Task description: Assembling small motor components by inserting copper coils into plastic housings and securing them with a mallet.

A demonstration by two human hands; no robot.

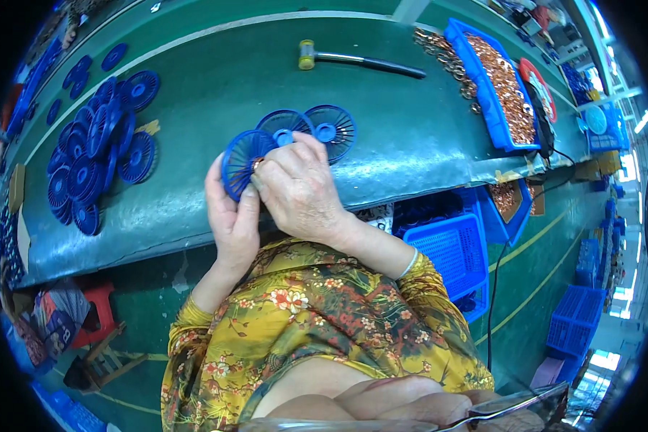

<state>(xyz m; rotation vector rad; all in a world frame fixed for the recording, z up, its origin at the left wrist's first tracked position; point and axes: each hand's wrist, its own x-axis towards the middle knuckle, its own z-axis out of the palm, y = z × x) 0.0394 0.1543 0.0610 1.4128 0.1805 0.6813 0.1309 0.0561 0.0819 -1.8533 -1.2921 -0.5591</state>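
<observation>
Risks, left to right:
Pile of blue slatted discs [86,158]: stacked loose, some leaning on edge; a bump could slide it.
Left hand [232,216] grips the held disc [243,155] by its rim, tilted up, near the desk's [410,122] near edge. Weak grip could drop it; hard squeeze could bend the thin slats.
Right hand [300,183]: fingers closed at the hub on a small copper piece [256,164]. Contact partly hidden, can't tell how firm; a poor pinch could let it slip.
Two discs [281,121] lie just past the hands; a knuckle could shove them.
Hammer [367,63] lies well apart, low risk.
Loose copper pieces [450,61] beside the blue tray [484,101]: a sweep could scatter them.
Black cord [494,302] hangs off the edge; could snag.

Counts: pile, over ten, too overlapped for exact; loose discs [114,57] past it, four clear; held disc, one; copper piece at hub, one visible; discs past hands, two; hammer, one; tray on desk, one; its copper, uncountable.
</observation>
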